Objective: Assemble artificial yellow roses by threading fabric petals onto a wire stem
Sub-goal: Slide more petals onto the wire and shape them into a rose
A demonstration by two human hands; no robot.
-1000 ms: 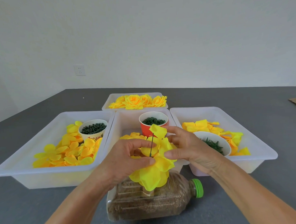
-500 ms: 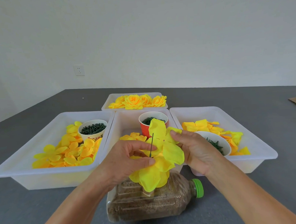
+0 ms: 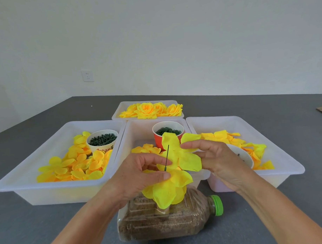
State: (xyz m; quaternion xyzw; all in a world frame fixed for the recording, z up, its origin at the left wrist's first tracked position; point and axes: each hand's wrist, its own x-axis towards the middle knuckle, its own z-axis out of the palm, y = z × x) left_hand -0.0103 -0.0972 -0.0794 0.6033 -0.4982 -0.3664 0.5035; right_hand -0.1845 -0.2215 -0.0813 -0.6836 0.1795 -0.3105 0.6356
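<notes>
Nearest, at the bottom centre of the frame, a green-capped bottle (image 3: 169,220) lies on its side on the grey surface (image 3: 32,226). Above it, the left hand (image 3: 138,175) has its grip pinched on the yellow petals (image 3: 168,191) gathered on the thin wire stem (image 3: 167,157), which stands upright mid-frame. The right hand (image 3: 220,161) pinches a loose petal piece (image 3: 183,154) just beside the wire's tip. Behind them an orange cup (image 3: 158,142) stands in the middle tray (image 3: 138,130), and finished roses (image 3: 148,109) fill the far tray.
</notes>
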